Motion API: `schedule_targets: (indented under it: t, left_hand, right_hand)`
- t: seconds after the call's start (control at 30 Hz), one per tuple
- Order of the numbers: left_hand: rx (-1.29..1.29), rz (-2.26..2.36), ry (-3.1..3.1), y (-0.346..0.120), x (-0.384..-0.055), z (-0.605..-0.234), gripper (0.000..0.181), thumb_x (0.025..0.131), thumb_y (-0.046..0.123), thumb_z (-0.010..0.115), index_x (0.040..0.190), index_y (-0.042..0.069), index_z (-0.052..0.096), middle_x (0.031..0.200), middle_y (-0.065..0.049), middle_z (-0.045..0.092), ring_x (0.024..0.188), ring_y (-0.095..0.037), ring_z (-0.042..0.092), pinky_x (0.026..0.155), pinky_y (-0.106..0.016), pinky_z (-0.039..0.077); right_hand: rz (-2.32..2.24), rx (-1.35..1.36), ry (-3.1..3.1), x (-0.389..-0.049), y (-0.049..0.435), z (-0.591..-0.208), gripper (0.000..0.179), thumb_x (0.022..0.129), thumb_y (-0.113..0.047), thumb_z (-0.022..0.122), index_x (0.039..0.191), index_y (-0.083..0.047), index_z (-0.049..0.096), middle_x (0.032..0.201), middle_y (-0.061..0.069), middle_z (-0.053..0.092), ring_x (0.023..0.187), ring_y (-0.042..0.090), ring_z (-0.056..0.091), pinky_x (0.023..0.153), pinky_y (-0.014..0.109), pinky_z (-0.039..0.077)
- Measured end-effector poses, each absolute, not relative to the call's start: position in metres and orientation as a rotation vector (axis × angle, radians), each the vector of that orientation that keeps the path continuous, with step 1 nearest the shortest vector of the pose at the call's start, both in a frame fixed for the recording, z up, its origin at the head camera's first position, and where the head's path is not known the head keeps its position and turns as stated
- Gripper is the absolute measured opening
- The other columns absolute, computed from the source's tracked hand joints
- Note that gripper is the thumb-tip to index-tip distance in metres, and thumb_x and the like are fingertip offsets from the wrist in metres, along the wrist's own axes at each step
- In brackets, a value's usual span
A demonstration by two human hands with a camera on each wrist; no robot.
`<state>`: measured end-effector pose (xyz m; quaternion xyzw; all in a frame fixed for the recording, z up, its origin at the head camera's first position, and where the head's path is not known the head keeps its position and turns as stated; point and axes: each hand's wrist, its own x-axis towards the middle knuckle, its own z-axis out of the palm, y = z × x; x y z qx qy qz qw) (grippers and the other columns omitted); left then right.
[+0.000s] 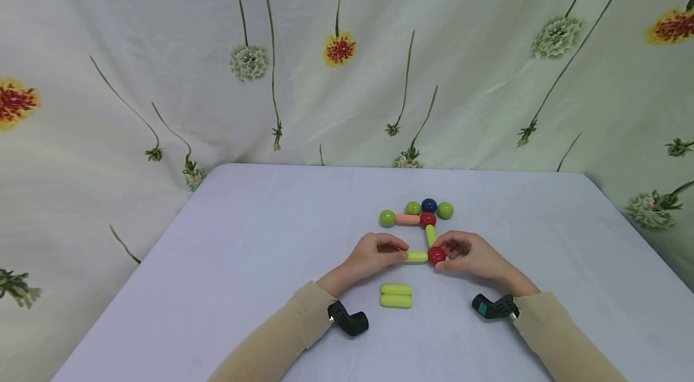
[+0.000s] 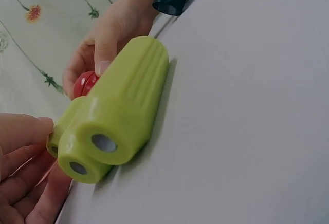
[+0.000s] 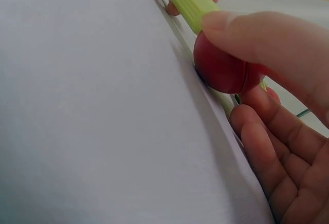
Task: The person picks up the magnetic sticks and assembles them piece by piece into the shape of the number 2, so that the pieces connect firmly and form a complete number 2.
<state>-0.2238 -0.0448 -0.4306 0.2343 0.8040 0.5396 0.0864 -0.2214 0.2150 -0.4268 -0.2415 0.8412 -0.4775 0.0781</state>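
Observation:
My left hand (image 1: 375,256) pinches the left end of a yellow-green magnetic rod (image 1: 416,257). The rod's other end meets a red ball (image 1: 436,256), which my right hand (image 1: 470,255) holds between thumb and fingers. In the right wrist view, the thumb (image 3: 267,34) lies over the red ball (image 3: 221,67) beside the rod's end. From that ball a second yellow-green rod (image 1: 431,235) runs back to another red ball (image 1: 428,219). An orange rod (image 1: 408,219) joins this one to a green ball (image 1: 387,218) on the left.
A blue ball (image 1: 429,206) and green balls (image 1: 446,210) sit at the back of the joined pieces. Two loose yellow-green rods (image 1: 396,296) lie side by side in front of my hands, metal discs showing in their ends. Flowered cloth (image 1: 336,99) hangs behind the white table (image 1: 260,237).

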Motion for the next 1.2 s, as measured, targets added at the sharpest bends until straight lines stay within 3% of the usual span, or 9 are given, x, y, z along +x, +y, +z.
schedule_targets:
  t: [0.37, 0.6, 0.9, 1.2]
  left_hand:
    - [0.696, 1.699, 2.448, -0.041, -0.238, -0.419, 0.021, 0.087, 0.021, 0.067, 0.103, 0.007, 0.071, 0.096, 0.005, 0.068, 0.089, -0.009, 0.059, 0.078, -0.026, 0.047]
    - [0.706, 1.783, 2.432, -0.033, -0.253, -0.398, 0.023, 0.087, 0.021, 0.068, 0.104, 0.006, 0.069, 0.100, -0.001, 0.067, 0.087, -0.013, 0.059, 0.071, -0.025, 0.049]
    - [0.596, 1.641, 2.583, -0.021, -0.280, -0.387, 0.023, 0.088, 0.022, 0.066, 0.106, 0.008, 0.069, 0.099, 0.004, 0.065, 0.093, -0.012, 0.057, 0.080, -0.028, 0.046]
    - [0.508, 1.462, 2.700, -0.015, -0.298, -0.389, 0.028, 0.087, 0.025, 0.068, 0.109, 0.007, 0.067, 0.103, -0.001, 0.064, 0.094, -0.015, 0.056, 0.080, -0.027, 0.046]
  right_hand:
    - [-1.439, -0.753, 2.515, -0.223, 0.215, -0.427, 0.035, 0.077, -0.015, 0.079, 0.106, -0.005, 0.064, 0.090, 0.005, 0.060, 0.081, 0.020, 0.054, 0.069, 0.023, 0.047]
    - [-1.446, -0.772, 2.497, -0.224, 0.214, -0.429, 0.035, 0.077, -0.014, 0.078, 0.107, -0.003, 0.064, 0.091, 0.006, 0.061, 0.082, 0.020, 0.054, 0.070, 0.023, 0.048]
    - [-1.461, -0.776, 2.483, -0.225, 0.215, -0.431, 0.035, 0.077, -0.014, 0.078, 0.107, -0.003, 0.063, 0.091, 0.006, 0.061, 0.082, 0.021, 0.055, 0.071, 0.023, 0.048]
    - [-1.463, -0.801, 2.481, -0.226, 0.218, -0.432, 0.035, 0.077, -0.014, 0.078, 0.107, -0.003, 0.063, 0.091, 0.006, 0.060, 0.081, 0.020, 0.055, 0.070, 0.023, 0.049]
